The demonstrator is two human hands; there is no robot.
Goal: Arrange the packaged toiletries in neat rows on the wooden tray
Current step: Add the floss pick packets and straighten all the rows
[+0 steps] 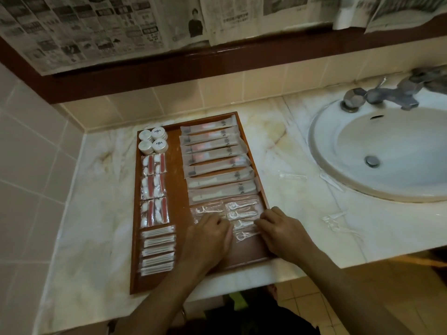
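Tray (pixel 177 180): wooden, on the bench (pixel 96 209), left of the sink (pixel 377 151); nearly full.
Left column, far end: four round tubs (pixel 152 140) in a tight square; done.
Left column, middle: three cotton packs (pixel 153 189) in line, edges touching; done.
Left column, near end: five swab packets (pixel 158 250) stacked in a row, slightly uneven; passable.
Right column, far to middle: eight long sachets (pixel 217 163) laid crosswise in a row, a few overlapping and slightly skewed; I judge a light straightening may be needed.
Right column, near end: floss pick packets (pixel 238 215) in two short rows; this is the step in hand.
My left hand (pixel 208 235): flat on the left floss row, fingers curled, grip narrow; whether it pinches a packet I cannot tell.
My right hand (pixel 283 228): fingertips on the right edge of the floss packets, grip narrow, pressing rather than holding as far as I see.
Loose picks (pixel 338 221): on the bench right of the tray, plus two (pixel 291 176) near the sink rim; not yet placed.
Progress: mostly complete; floss rows and strays remain.
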